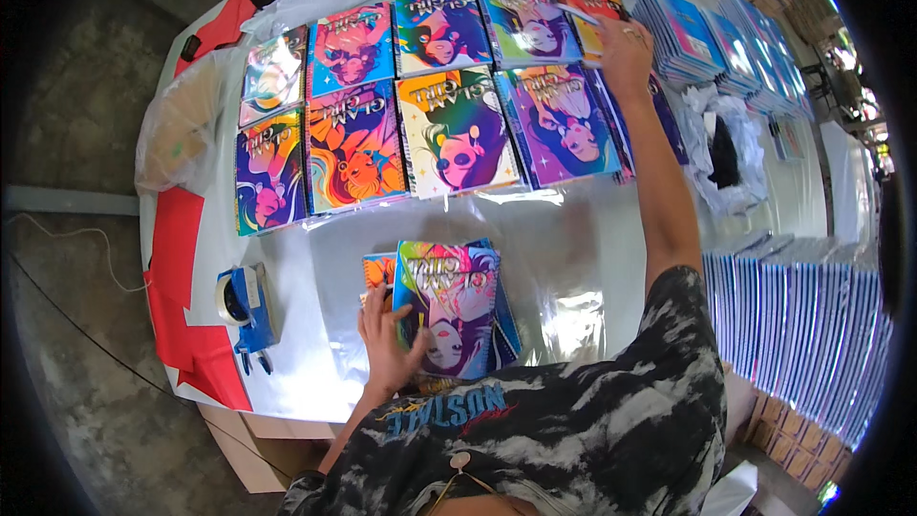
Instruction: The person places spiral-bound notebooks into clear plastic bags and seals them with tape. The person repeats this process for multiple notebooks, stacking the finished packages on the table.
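Observation:
A small stack of spiral notebooks (449, 301) with bright illustrated covers lies unevenly on the table in front of me. My left hand (387, 344) rests against its left edge, fingers apart. Farther off, two rows of similar notebooks lie side by side; a cream-covered one (458, 134) and a purple one (561, 129) are in the nearer row. My right arm stretches over the right end of these rows. There my right hand (626, 57) has its fingers bent round an orange-yellow notebook (588, 41), whose far part shows beyond my fingers; the fingertips are partly hidden.
Blue notebooks stand piled (678, 38) at the far right, and a long row of notebooks (802, 325) is at the near right. Crumpled plastic (726, 148) lies beside my right arm. A blue tape dispenser (253, 309) and red sheets (177, 248) are at the left.

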Action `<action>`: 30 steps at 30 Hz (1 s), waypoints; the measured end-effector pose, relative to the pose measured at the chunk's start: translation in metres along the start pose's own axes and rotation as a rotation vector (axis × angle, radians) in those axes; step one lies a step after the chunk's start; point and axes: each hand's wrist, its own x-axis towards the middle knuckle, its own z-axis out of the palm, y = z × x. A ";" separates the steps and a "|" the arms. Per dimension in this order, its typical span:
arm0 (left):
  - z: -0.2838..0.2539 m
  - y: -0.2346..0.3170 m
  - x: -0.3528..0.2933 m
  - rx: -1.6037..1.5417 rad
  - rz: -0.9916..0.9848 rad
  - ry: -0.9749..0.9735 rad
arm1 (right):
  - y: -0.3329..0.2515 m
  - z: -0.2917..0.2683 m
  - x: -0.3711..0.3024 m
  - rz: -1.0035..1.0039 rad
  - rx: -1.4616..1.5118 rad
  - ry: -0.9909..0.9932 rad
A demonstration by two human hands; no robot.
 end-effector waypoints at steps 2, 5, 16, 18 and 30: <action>-0.021 0.009 0.008 -0.011 0.011 0.304 | -0.082 -0.091 0.008 -0.198 0.028 -0.088; -0.072 0.039 0.038 -0.066 0.248 0.536 | -0.168 -0.194 -0.058 -0.476 0.569 0.005; 0.011 -0.038 -0.023 -0.284 -0.291 0.058 | -0.241 -0.178 -0.275 1.046 1.092 -0.841; 0.014 -0.030 -0.022 -0.414 -0.283 0.038 | -0.238 -0.171 -0.268 1.158 1.115 -0.852; -0.031 0.021 -0.056 -1.137 -0.174 0.125 | -0.278 -0.264 -0.250 0.788 1.593 -0.404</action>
